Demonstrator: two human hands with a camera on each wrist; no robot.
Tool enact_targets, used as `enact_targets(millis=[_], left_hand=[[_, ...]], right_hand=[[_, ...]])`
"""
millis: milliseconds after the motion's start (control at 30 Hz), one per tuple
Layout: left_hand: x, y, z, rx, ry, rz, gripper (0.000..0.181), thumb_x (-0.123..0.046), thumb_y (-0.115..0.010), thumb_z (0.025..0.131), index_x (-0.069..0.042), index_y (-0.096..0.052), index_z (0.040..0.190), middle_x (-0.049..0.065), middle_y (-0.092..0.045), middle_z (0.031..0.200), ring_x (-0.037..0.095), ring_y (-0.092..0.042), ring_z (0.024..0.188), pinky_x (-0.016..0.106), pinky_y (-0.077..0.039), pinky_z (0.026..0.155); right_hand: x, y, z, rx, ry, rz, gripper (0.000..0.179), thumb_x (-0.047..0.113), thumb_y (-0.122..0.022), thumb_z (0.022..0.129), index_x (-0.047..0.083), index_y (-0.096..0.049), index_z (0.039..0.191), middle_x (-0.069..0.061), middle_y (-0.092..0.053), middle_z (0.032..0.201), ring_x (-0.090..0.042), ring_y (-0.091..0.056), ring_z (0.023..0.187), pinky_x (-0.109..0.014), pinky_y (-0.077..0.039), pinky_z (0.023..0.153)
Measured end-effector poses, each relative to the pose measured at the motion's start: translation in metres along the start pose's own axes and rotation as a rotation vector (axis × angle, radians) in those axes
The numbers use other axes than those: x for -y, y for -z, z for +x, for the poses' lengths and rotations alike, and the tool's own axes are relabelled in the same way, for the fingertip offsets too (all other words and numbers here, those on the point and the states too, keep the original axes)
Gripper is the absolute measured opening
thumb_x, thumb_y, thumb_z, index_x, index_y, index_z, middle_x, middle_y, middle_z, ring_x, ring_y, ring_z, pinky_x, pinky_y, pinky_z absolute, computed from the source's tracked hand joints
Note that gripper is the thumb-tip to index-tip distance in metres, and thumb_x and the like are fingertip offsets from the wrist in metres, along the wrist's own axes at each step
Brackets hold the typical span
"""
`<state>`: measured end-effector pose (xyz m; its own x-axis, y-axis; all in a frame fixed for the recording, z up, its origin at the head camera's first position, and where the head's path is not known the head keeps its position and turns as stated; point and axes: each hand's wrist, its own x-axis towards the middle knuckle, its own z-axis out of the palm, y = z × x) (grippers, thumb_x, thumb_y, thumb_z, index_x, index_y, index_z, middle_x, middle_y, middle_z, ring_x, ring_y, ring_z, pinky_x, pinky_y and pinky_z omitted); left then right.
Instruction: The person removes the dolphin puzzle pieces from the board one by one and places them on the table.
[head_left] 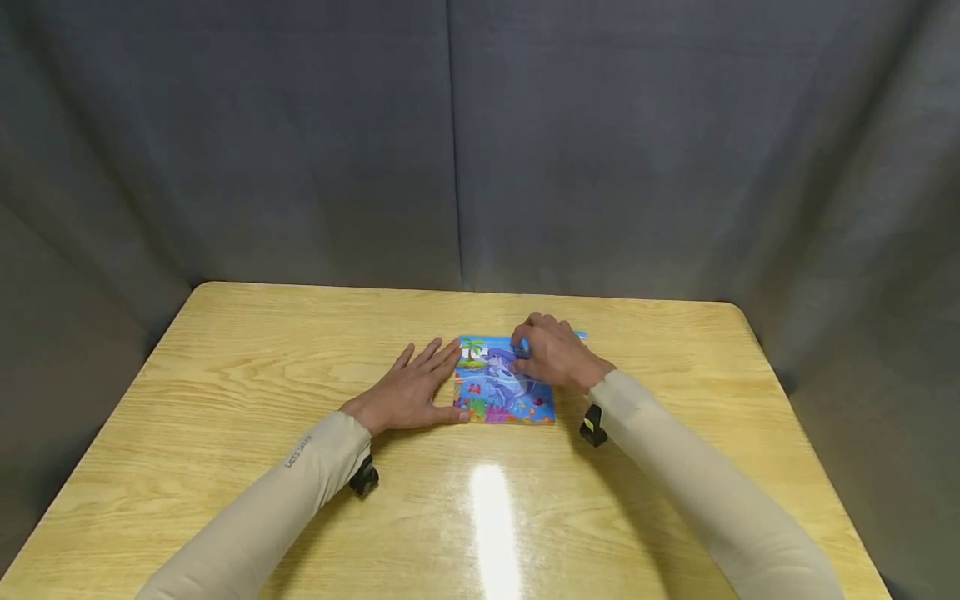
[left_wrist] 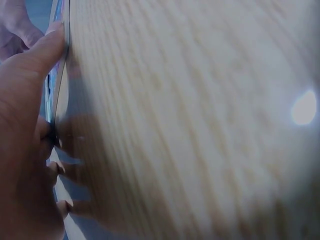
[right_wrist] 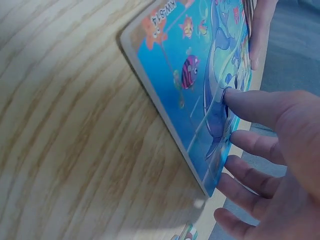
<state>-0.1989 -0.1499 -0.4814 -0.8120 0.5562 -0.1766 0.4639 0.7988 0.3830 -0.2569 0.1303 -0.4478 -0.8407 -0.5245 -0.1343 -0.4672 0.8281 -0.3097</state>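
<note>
Evidently, the dolphin jigsaw puzzle (head_left: 501, 385) lies flat on the wood-grain table (head_left: 300, 358), a little beyond its bright glare streak (head_left: 493, 525) and between the person's two hands. The left hand (head_left: 408, 397) is spread wide, palm down, with nothing in its grasp; its thumb touches the lower left corner of the puzzle and its index fingertip reaches the upper left corner. The right hand (head_left: 558, 354) arches over the upper right part, thumb and fingers bent and apart, thumb tip down on the picture by the dolphin — whether it pinches a piece there, I cannot tell.

Just past that hand, near the puzzle's upper right corner, a small printed piece (head_left: 581, 335) lies partly hidden. The right wrist view shows a striped purple fish (right_wrist: 190, 71) and the lettering "KW-814" (right_wrist: 161, 21) on the puzzle. Both sleeves are beige, and a grey curtain (head_left: 322, 142) hangs behind the table.
</note>
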Motion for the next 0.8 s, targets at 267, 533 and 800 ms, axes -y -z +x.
enact_targets(millis=[267, 533, 800], left_hand=[[-0.0010, 0.0010, -0.0008, -0.006, -0.007, -0.001, 0.105, -0.071, -0.060, 0.098, -0.013, -0.015, 0.173, 0.002, -0.005, 0.183, 0.032, -0.002, 0.171, 0.065, 0.000, 0.135], [0.0002, -0.0008, -0.0007, -0.006, -0.006, 0.001, 0.105, -0.073, -0.058, 0.098, -0.014, -0.013, 0.173, 0.002, -0.005, 0.183, 0.031, -0.001, 0.171, 0.064, 0.001, 0.136], [0.0007, -0.0018, 0.0007, -0.010, 0.003, 0.011, 0.106, -0.074, -0.059, 0.098, -0.014, -0.014, 0.173, 0.001, -0.005, 0.183, 0.030, -0.002, 0.171, 0.064, -0.002, 0.136]], right_hand=[[0.0022, 0.0016, 0.0024, 0.012, 0.015, -0.016, 0.042, 0.032, -0.079, 0.098, 0.006, -0.073, 0.132, -0.018, -0.062, 0.144, -0.038, -0.059, 0.131, -0.060, -0.046, 0.112], [0.0008, 0.0030, 0.0033, 0.022, 0.039, -0.015, 0.041, 0.032, -0.078, 0.099, 0.008, -0.072, 0.132, -0.016, -0.064, 0.138, -0.036, -0.058, 0.126, -0.057, -0.046, 0.109], [0.0034, 0.0054, 0.0082, 0.053, 0.043, -0.021, 0.043, 0.031, -0.079, 0.098, 0.007, -0.071, 0.133, -0.016, -0.063, 0.142, -0.036, -0.057, 0.131, -0.059, -0.045, 0.113]])
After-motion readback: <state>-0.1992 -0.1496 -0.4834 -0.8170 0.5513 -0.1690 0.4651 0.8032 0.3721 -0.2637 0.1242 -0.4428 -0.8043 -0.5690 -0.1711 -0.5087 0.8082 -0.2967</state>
